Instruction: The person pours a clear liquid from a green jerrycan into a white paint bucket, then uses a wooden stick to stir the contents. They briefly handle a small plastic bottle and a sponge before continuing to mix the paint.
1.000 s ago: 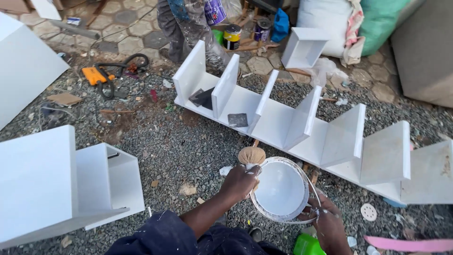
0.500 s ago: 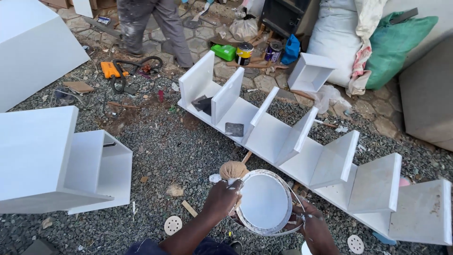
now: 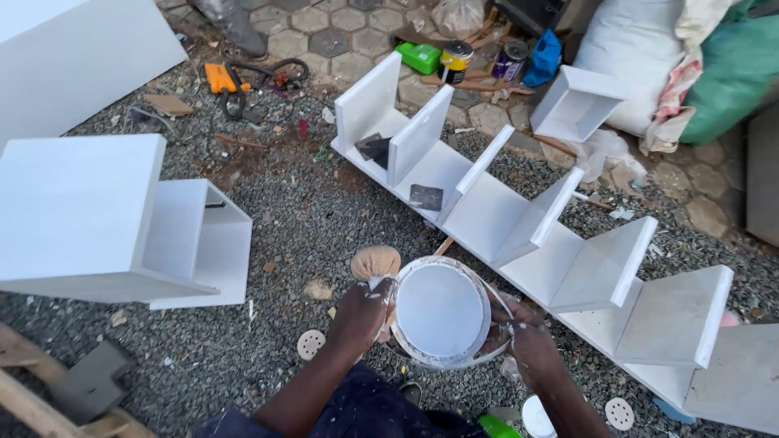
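White paint bucket, white shelf unit, tan cloth pad (grey gravel beneath).

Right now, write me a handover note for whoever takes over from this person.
Left hand: holds a tan cloth pad and touches the left rim of the paint bucket.
Right hand: grip on the bucket's right rim.
The bucket, full of white paint, is held above the gravel, just in front of the long white divided shelf.
Done: shelf and the white cabinet at left already look white.
Left: cannot tell which faces lack paint; the pad looks dry.
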